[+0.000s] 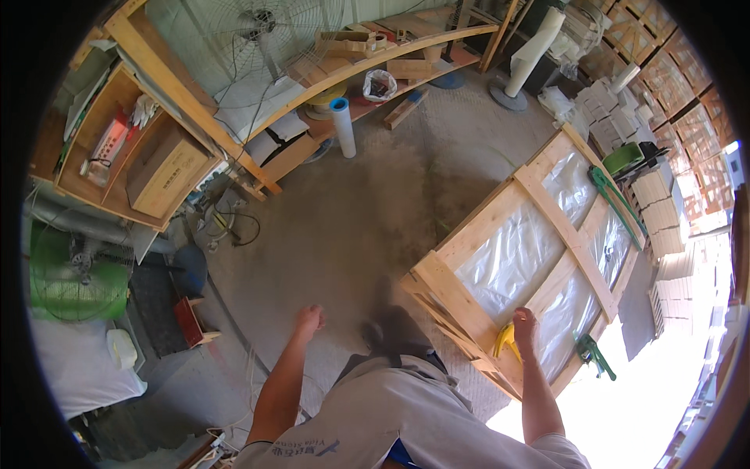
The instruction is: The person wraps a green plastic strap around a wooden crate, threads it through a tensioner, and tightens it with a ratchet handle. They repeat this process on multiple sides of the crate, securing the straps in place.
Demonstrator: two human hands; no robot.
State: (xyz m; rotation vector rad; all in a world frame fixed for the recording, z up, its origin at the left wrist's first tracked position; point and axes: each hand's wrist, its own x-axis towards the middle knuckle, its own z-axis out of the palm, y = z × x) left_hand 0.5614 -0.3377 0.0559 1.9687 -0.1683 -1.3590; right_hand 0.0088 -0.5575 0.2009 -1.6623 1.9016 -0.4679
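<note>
Honestly, that wooden crate (564, 241) at the person's right: plastic sheet (508, 273) could tear if something drags, and one bump might drop the long green tool (616, 205) off its edge. Grip of the right hand (526, 322) looks clamped on the yellow tool (505, 340); left hand (310, 320) is curled, can't tell if fully together.

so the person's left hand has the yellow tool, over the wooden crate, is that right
Not quite: the head view shows the yellow tool in the right hand, not the left hand. It is indeed over the wooden crate.
</note>
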